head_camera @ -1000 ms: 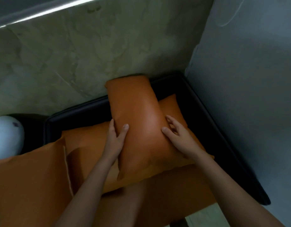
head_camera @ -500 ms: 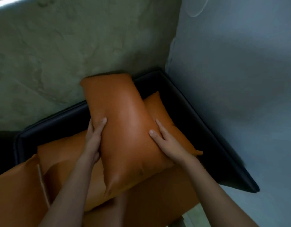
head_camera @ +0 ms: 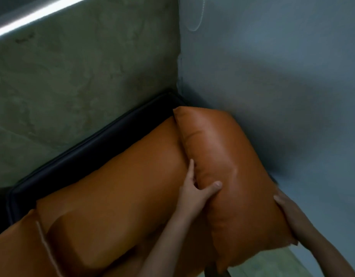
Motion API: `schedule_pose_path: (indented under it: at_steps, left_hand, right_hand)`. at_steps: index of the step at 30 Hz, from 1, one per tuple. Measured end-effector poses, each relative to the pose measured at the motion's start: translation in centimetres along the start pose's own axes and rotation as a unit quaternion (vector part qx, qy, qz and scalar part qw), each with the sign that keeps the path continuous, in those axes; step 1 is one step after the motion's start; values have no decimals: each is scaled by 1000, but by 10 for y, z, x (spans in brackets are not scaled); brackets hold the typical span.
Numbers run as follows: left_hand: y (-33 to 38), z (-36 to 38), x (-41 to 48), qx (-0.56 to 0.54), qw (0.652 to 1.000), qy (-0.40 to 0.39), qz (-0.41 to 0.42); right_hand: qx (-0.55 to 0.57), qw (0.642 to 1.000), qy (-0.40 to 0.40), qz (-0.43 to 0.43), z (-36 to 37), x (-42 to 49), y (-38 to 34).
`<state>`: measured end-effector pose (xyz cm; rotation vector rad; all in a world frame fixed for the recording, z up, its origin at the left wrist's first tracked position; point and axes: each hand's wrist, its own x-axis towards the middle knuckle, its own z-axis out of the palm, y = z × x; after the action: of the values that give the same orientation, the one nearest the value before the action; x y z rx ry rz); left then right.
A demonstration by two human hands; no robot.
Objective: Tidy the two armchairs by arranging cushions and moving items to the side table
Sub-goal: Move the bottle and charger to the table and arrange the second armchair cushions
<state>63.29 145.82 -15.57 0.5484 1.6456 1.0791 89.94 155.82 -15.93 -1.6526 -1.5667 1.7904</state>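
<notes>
On the armchair [head_camera: 92, 148], a plump, glossy orange cushion [head_camera: 228, 156], on edge.

Held btw left hand [head_camera: 194, 194] & right hand [head_camera: 286, 212], oblong tan-orange leather cushion [head_camera: 228, 166] stands on edge at the chair's right side, far end in the back corner. Plump, glossy. Touches big tan-orange leather back cushion [head_camera: 122, 186], which lies along black leather armchair frame [head_camera: 88, 154].

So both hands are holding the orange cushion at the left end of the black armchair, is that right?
No, the cushion sits at the right end of the armchair, beside the blue wall, not the left; the head view shows it. The left hand and right hand do both hold it.
</notes>
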Motion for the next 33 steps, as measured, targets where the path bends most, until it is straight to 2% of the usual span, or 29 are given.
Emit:
schedule_pose_path:
  at_steps: [2,7,12,16,21,27,33]
  left_hand:
    - [-13,20,-5,14,1000,-12,-12]
    - [-50,18,-13,36,997,-32,-57]
    - [-61,16,-7,44,996,-42,-66]
    - [-67,16,-2,59,995,-46,-67]
    - [-68,8,5,72,996,-39,-35]
    - [-64,2,3,72,996,-39,-39]
    - [-69,-8,4,61,997,-41,-35]
  right_hand:
    - [14,1000,17,8,-13,3,14]
    - [-47,999,-26,3,14,26,47]
    - [-83,994,49,43,43,38,77]
    - [-96,994,45,35,43,38,82]
    - [-67,995,75,25,43,44,76]
    - [5,993,110,37,54,37,77]
    - [14,993,114,42,57,27,79]
